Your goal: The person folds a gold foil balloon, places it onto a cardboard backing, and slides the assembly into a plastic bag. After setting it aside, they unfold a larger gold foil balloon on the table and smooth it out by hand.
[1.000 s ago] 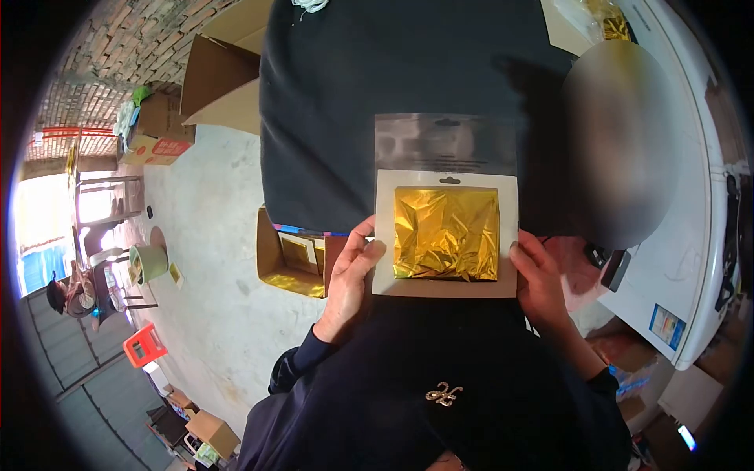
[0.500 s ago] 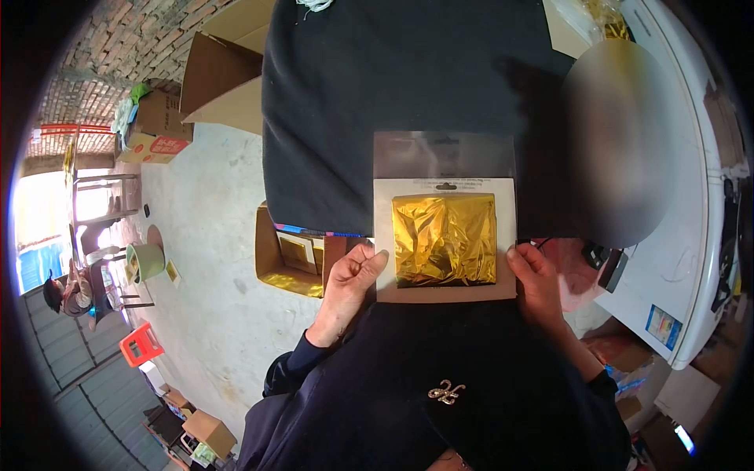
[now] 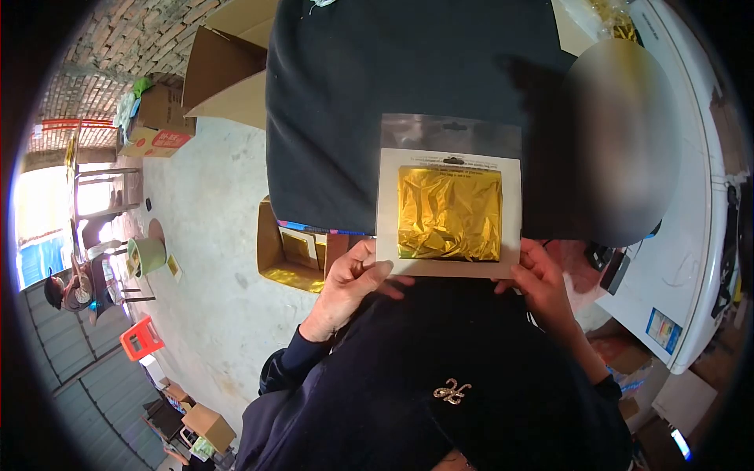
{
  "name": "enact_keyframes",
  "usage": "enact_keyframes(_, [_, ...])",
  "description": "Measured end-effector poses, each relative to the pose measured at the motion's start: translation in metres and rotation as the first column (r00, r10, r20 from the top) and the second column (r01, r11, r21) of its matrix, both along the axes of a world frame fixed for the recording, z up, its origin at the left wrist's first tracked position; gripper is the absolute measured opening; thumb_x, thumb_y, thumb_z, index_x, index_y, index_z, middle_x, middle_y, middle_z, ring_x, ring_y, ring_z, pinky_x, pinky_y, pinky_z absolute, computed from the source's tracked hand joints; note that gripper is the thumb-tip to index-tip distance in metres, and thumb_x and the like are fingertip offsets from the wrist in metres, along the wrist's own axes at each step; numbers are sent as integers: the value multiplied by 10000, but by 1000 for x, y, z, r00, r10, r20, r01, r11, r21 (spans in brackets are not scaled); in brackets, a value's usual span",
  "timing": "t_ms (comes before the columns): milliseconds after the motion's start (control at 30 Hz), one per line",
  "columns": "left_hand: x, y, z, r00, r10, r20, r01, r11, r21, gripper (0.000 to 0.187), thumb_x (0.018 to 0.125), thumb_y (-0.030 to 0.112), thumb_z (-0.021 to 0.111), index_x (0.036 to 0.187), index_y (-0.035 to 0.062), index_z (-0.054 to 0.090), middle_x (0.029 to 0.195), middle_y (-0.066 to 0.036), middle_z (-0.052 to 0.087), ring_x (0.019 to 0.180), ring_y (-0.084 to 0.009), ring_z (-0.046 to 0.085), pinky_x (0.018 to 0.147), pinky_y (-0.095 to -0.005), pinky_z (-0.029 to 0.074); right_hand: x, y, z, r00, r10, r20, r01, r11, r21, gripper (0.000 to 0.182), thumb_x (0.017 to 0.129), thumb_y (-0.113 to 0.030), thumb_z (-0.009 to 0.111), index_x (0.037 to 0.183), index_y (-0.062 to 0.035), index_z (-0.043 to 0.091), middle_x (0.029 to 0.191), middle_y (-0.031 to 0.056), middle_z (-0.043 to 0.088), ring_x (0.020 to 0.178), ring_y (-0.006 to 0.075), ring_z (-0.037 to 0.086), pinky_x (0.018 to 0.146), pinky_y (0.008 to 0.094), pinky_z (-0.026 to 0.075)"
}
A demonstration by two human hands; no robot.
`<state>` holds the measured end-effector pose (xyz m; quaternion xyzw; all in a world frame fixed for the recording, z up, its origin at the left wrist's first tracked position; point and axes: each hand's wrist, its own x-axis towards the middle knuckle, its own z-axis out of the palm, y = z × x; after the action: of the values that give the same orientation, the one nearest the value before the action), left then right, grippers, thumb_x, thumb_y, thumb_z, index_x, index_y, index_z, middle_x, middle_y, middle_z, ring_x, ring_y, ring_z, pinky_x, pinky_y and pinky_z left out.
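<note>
A packet of folded gold foil (image 3: 449, 213) is held up in front of me, near the close edge of a table draped in dark cloth (image 3: 408, 63). The foil shows against a white card (image 3: 386, 228) inside a clear plastic bag, whose see-through top flap (image 3: 416, 133) has a hang hole. My left hand (image 3: 351, 284) pinches the lower left corner between thumb and fingers, with some fingertips reaching under it. At the lower right corner, my right hand (image 3: 543, 282) grips with its thumb on the front and its fingers behind.
Below the table's left side stands an open cardboard box (image 3: 271, 263) with flat packets inside. A larger carton (image 3: 224, 74) is at the upper left. On the floor are a green bin (image 3: 147, 257) and a red stool (image 3: 142, 338). A white surface (image 3: 667, 267) runs along the right.
The packet has moved up and away from my body, over the dark cloth. Both hands have gone from its sides to its lower corners, and more of my fingers show beneath it.
</note>
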<state>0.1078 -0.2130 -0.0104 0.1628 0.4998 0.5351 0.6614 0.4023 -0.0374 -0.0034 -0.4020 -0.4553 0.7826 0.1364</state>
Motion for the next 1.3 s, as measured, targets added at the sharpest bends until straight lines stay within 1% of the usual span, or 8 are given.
enact_keyframes(200, [-5,24,3,995,75,-62,-74,997,18,226,1127,135,575,1300,-10,580,1270,-186,726,1069,-278,780,826,-344,676,-15,21,7,998,-60,-30,62,996,61,353,1112,-136,573,1427,23,567,1153,116,722,958,158,702,827,336,602])
enact_keyframes(233, [-5,29,7,991,115,-67,-114,993,24,190,1129,167,583,1210,-3,604,1196,-191,754,1008,-263,794,791,-339,682,-17,25,7,997,-68,-48,71,995,73,350,1114,-142,578,1420,29,576,1132,111,726,944,149,701,815,331,603])
enact_keyframes(333, [-9,35,3,988,141,-59,-139,990,38,186,1130,199,587,1127,14,606,1084,-199,778,925,-262,804,766,-344,682,-21,36,2,995,-86,-57,91,992,82,298,1116,-161,595,1333,40,625,1039,100,734,844,126,693,745,312,600])
enact_keyframes(567, [-9,58,0,961,246,-124,-245,969,27,319,1127,321,598,1000,29,622,802,-167,764,629,-205,750,547,-280,625,-47,62,0,992,-106,62,91,972,219,242,1120,-204,599,1018,9,652,780,78,701,591,115,651,534,249,540])
enact_keyframes(667, [-15,66,-7,954,266,-136,-260,964,61,328,1128,330,596,1006,28,630,769,-152,753,611,-207,742,527,-274,608,-55,78,-2,993,-58,100,26,955,296,287,1120,-238,602,961,-3,643,745,74,698,567,108,654,493,232,514])
enact_keyframes(833, [-17,79,-1,953,266,-143,-263,964,37,397,1147,388,546,1057,7,611,951,-157,751,764,-207,755,641,-313,639,-65,98,-7,986,-14,168,-50,929,367,323,1126,-279,599,931,-24,632,749,62,686,576,93,652,485,228,509])
enact_keyframes(1133, [-17,84,-11,959,237,-153,-240,971,2,274,1145,276,569,1059,18,599,970,-152,754,772,-214,761,662,-327,657,-66,100,-15,995,11,99,-43,943,331,226,1068,-172,632,1175,25,602,931,119,744,686,132,720,558,250,580])
enact_keyframes(1300, [-15,86,-3,955,264,-133,-269,963,-21,260,1150,267,556,1085,17,590,1008,-160,751,758,-210,757,661,-329,660,-70,97,-15,995,-49,82,22,953,302,246,1073,-139,614,1233,41,568,933,133,725,687,152,721,559,268,597])
